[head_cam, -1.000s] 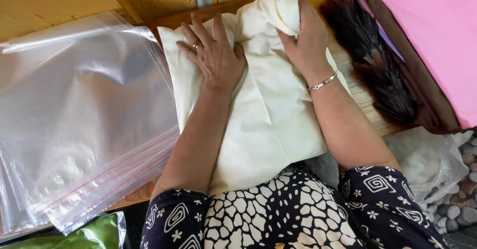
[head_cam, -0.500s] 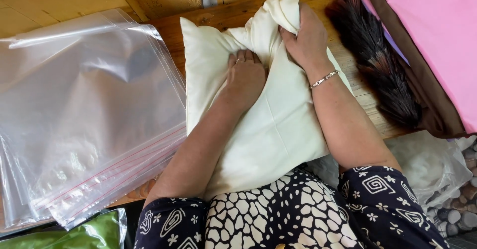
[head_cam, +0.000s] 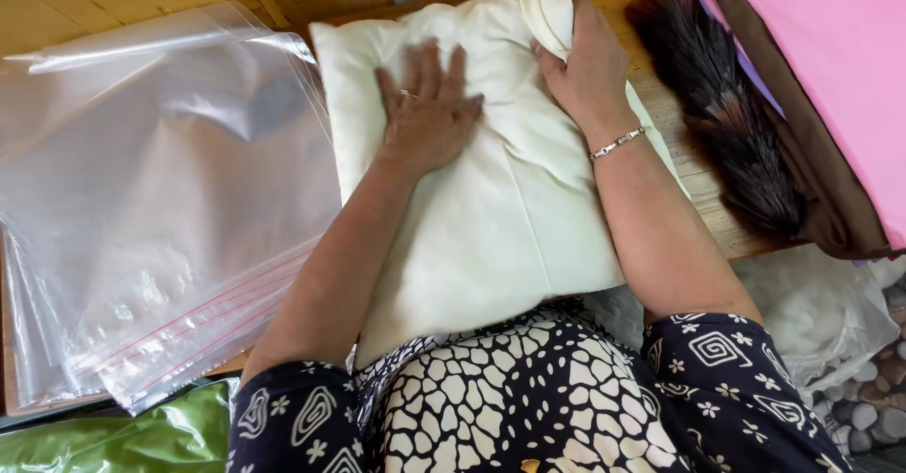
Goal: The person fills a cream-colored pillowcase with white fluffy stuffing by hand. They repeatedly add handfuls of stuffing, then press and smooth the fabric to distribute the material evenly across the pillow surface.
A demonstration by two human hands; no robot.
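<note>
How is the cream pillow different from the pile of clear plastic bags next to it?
The cream pillow is opaque, plump and creased; the clear plastic bags are see-through, flat and shiny. The pillow is one item under the left hand and right hand; the bags are a stack that neither hand touches. Both are roughly rectangular and lie on the wooden table.

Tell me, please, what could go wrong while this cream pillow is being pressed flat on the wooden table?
The cream pillow overhangs the wooden table toward the lap, so it might slide off under the flat left hand. The right hand bunches its top corner, which may leave the filling uneven. The dark feather duster lies close beside it and could get knocked.
</note>
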